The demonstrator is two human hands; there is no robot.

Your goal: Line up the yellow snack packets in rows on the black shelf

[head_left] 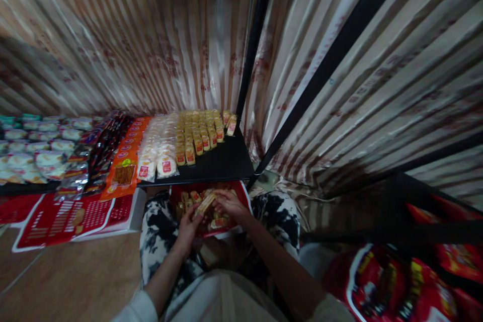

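Note:
Between my knees stands a red box (247, 199) with several small yellow-wrapped snack packs (219, 223) lying loose in it. Over the box, one such snack pack (206, 203) is held slantwise. My left hand (190, 222) grips its lower end with the thumb along it. At the upper end, my right hand (229, 204) has its fingers closed on the pack. Just beyond the box, rows of matching yellow snack packs (199, 133) stand on a black shelf (222, 163), with a gap of bare shelf at their front right.
Left along the shelf are white packets (166, 165), an orange packet (126, 166), dark packets (107, 141) and pale packets (53, 161). A red printed box (79, 219) lies below. Black posts (302, 121) and striped sheeting (169, 35) rise behind. Red snack bags (426, 287) sit lower right.

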